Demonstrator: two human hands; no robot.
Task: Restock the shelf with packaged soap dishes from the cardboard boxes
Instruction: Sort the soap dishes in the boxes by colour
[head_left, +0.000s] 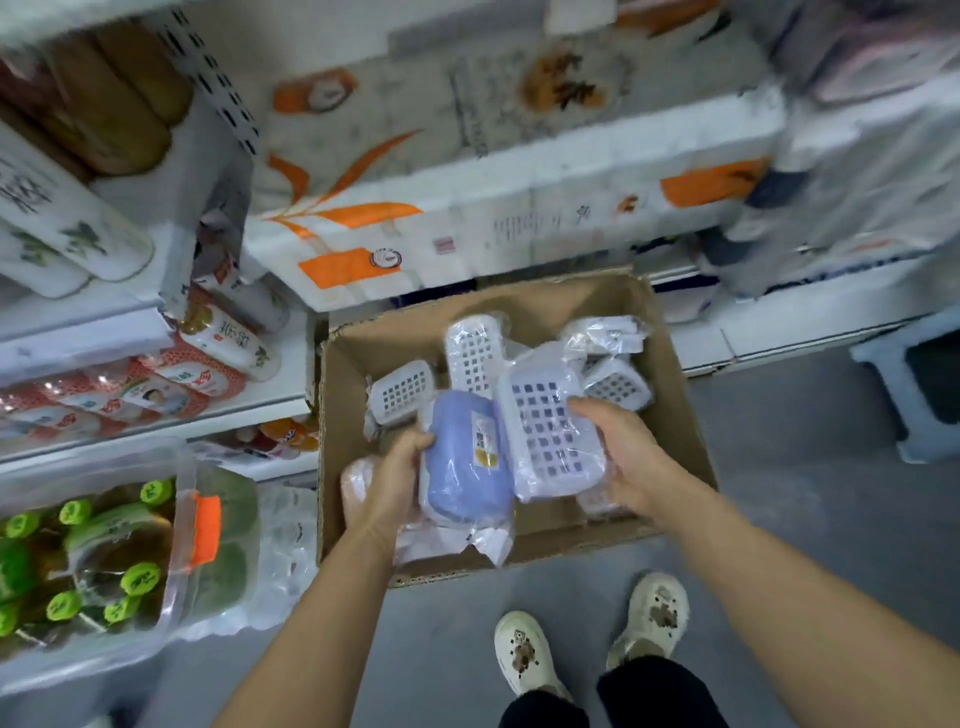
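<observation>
An open cardboard box (670, 364) stands on the floor against the shelf foot, holding several soap dishes wrapped in clear plastic. My left hand (389, 483) grips a packaged blue soap dish (462, 462) by its left side, above the box. My right hand (618, 457) holds a packaged white perforated soap dish (545, 431) from its right edge, just beside the blue one. More white perforated dishes (472, 353) lie deeper in the box, partly hidden by the two I hold.
White shelves (753, 343) with large tissue packs (415, 223) rise behind the box. At the left are a shelf of red packets (156, 384) and a clear tub of green-capped bottles (104, 561). A small stool (914, 384) stands at the right. My feet are on the grey floor.
</observation>
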